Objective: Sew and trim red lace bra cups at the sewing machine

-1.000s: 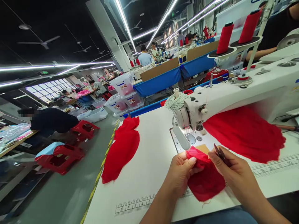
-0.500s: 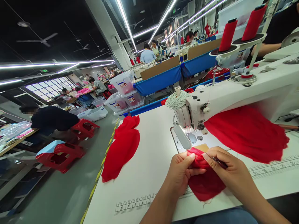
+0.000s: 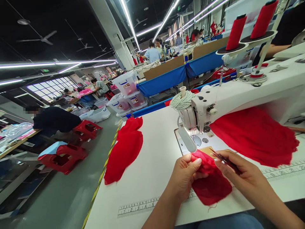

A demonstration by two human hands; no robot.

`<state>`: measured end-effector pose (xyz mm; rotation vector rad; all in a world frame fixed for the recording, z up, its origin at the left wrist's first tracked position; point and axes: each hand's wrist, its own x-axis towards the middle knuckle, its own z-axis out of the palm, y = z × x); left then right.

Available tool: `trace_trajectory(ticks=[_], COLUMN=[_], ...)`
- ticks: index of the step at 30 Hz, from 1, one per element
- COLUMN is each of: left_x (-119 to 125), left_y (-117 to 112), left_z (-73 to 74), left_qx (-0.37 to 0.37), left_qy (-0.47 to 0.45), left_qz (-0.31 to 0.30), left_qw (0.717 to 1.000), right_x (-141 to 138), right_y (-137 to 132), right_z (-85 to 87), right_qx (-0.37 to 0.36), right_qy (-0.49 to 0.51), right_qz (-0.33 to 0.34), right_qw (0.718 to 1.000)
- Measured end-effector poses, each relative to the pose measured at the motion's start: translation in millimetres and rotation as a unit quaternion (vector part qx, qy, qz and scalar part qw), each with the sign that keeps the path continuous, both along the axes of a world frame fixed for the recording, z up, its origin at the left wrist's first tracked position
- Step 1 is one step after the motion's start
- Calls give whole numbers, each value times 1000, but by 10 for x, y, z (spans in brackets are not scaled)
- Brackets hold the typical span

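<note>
In the head view my left hand is closed, pinching the gathered upper edge of a small red fabric piece between thumb and fingers. The rest of that cloth hangs over the table's front, with loose threads at its lower corner. My right hand grips slim dark tweezers, their pointed tips up and to the left, just beside the cloth. Both hands are in front of the white sewing machine, close to its needle plate. A bigger red fabric piece lies under the machine arm.
More red fabric lies at the left of the white table, which has a printed ruler along its front. Red thread cones stand behind the machine. Red stools, plastic bins and other people are farther off.
My right hand has moved slightly right, away from the red cloth, and the tweezers' tips now show apart from it. The left hand keeps its pinch. The view has shifted a little.
</note>
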<state>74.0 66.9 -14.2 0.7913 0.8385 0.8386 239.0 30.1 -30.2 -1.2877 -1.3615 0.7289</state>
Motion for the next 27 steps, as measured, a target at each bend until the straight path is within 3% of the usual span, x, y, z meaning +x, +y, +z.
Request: trace_trajectory(ticks=[5, 9, 17, 23, 27], left_x=[-5, -9, -13, -6, -34], left_y=[-3, 2, 1, 8, 17], left_z=[-18, -45, -39, -70, -69], left_qx=[-4, -5, 9, 1, -1], left_qy=[-9, -20, -21, -5, -7], left_qz=[-4, -12, -26, -13, -8], left_qw=[1000, 1000, 999, 1000, 1000], right_x=[247, 299, 237, 275, 499], right_y=[48, 67, 99, 70, -3], right_z=[-149, -242, -215, -124, -290], right_qx=[84, 129, 104, 154, 123], right_qy=[-142, -190, -197, -162, -277], right_qz=[58, 69, 81, 38, 8], right_qw=[985, 971, 972, 974, 953])
